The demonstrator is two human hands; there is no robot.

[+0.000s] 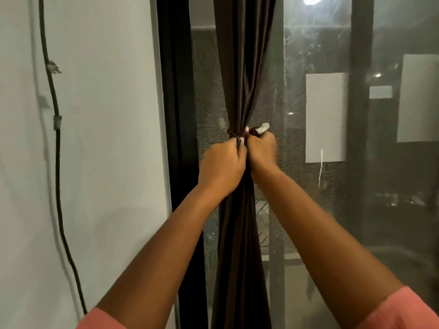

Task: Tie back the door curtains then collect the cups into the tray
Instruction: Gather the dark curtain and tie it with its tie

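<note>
Cinching at frame centre, the tie (234, 136) is clamped by both fists, left hand (222, 166) and right hand (262, 150); uneven pulling could let the curtain (240, 67) slip loose.

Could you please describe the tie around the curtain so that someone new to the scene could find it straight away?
Start at the dark door frame beside the pale wall; the brown curtain hangs just right of it. The tie is the thin dark band cinching its narrowest point, just above both fists, unlike the black cable on the wall.
</note>
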